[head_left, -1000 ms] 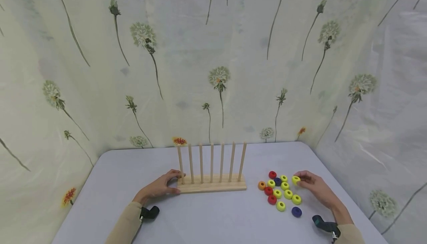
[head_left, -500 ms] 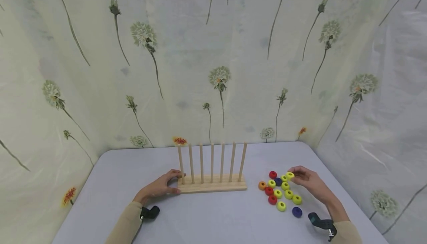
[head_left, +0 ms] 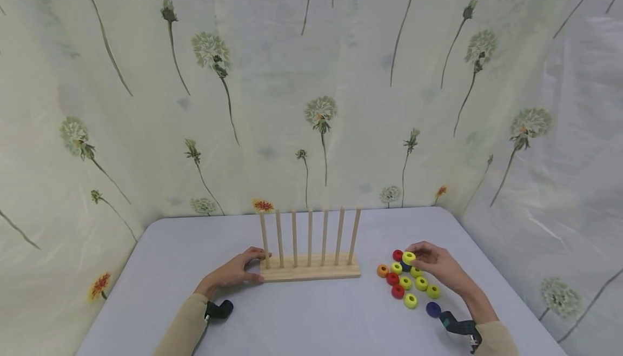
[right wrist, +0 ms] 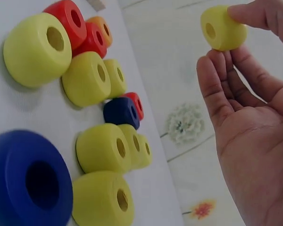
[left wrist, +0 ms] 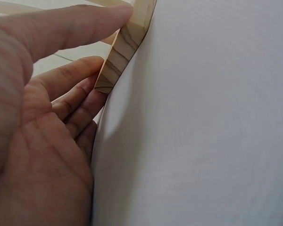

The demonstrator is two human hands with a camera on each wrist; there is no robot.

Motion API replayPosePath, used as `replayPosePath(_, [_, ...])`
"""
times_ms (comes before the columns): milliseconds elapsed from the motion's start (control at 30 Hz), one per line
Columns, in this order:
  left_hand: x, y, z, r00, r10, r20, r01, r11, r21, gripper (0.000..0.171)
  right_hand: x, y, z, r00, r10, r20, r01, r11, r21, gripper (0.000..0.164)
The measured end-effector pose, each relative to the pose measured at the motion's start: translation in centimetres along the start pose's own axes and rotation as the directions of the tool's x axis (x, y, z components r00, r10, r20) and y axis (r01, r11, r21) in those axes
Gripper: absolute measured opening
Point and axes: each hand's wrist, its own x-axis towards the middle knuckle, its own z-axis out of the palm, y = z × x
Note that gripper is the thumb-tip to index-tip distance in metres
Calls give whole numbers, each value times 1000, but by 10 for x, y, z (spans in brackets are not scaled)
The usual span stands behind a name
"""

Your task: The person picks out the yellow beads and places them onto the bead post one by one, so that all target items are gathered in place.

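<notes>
A slip by the right hand (head_left: 440, 269), pinching with thumb and fingertips, could drop the yellow bead (right wrist: 229, 33) at three o'clock of the peg rack (head_left: 311, 276), whose nine-o'clock end the left hand (head_left: 231, 273) grips

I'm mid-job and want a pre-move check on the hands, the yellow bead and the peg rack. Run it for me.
1. Bead lifted off the table: ok, the right hand pinches the yellow bead in the air.
2. Hole open all through: cannot tell; the near opening shows, the far one is hidden.
3. Wooden rack held: ok, the left hand is on its left end.
4. Pegs free: ok, all seven are bare.
5. Bead over a peg: not ok, it is right of the rack, near the loose beads.
6. Grip firmness: cannot tell from stills.
</notes>
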Motion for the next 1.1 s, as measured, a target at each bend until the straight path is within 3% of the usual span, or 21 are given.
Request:
replayPosePath(267, [-1, 1, 0, 1000, -21, -2, 21, 1000, -21, 67, 7, -7, 10, 999, 9, 47, -10, 1000, 14, 40])
replayPosePath(533, [-1, 1, -2, 1000, -7, -5, 7, 1000, -10, 67, 12, -15, 16, 995, -63, 72, 60, 997, 49, 34])
replayPosePath(800, [-1, 1, -2, 1000, 8, 0, -8, 1000, -9, 65, 17, -25, 25, 997, -50, 50, 48, 997, 56, 36])
replayPosePath(1100, [-1, 0, 0, 1000, 3, 7, -3, 1000, -21, 65, 25, -42, 28, 991, -135, 21, 134, 990, 51, 31])
